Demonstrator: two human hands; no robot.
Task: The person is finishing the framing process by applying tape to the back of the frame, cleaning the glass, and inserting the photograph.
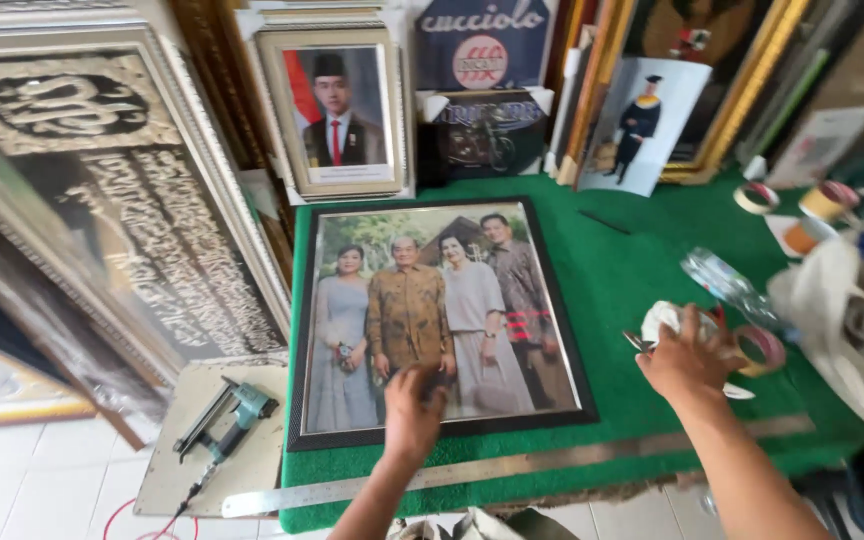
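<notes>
Left hand (414, 408) flat, fingers spread, on near edge of framed group photo (439, 318), long axis near-far; right hand (689, 357) closed over white cloth (664, 318), well right.

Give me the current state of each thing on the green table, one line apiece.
Framed group photo: lying flat, face up, left hand pressed on its glass.
White cloth: bunched under the right hand.
Tape roll: lying flat beside the right hand.
Plastic bottle: on its side.
Steel ruler: flat along the table's front edge.
</notes>
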